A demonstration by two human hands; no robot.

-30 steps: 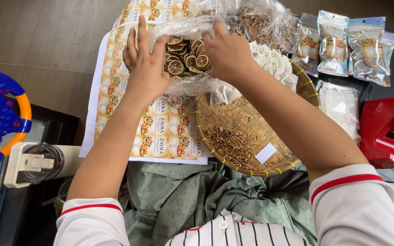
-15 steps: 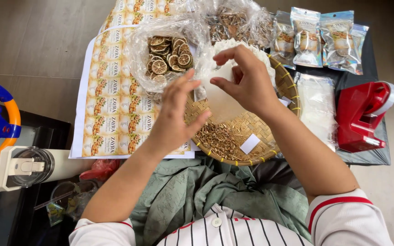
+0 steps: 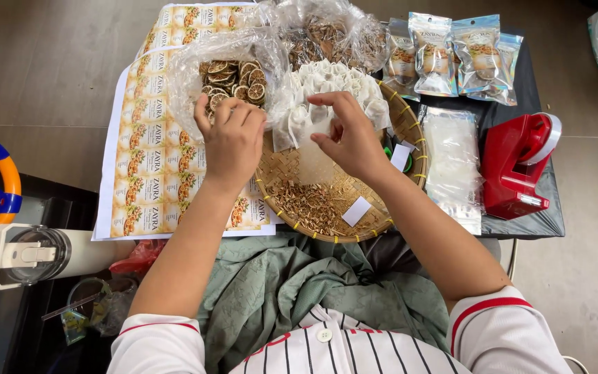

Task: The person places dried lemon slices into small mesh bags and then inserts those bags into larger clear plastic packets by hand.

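My left hand (image 3: 230, 138) hangs over the left rim of a round woven basket (image 3: 410, 131), fingers curled; what it holds is hidden from me. My right hand (image 3: 349, 135) pinches the top of a small white mesh bag (image 3: 313, 156) above the basket. More white mesh bags (image 3: 330, 79) are piled at the basket's far side, and dried herb pieces (image 3: 309, 201) lie in its near part. Just beyond my left hand sits a clear plastic bag of dried citrus slices (image 3: 233, 79).
A sheet of printed labels (image 3: 150, 152) lies left of the basket. Filled foil pouches (image 3: 451, 52), a stack of clear pouches (image 3: 455, 159) and a red tape dispenser (image 3: 520, 166) are on the right. A white lidded tumbler (image 3: 36, 253) lies at lower left.
Both hands have come back from the citrus bag toward the basket. My right hand now holds a white mesh bag over the basket, and my left hand sits beside it.
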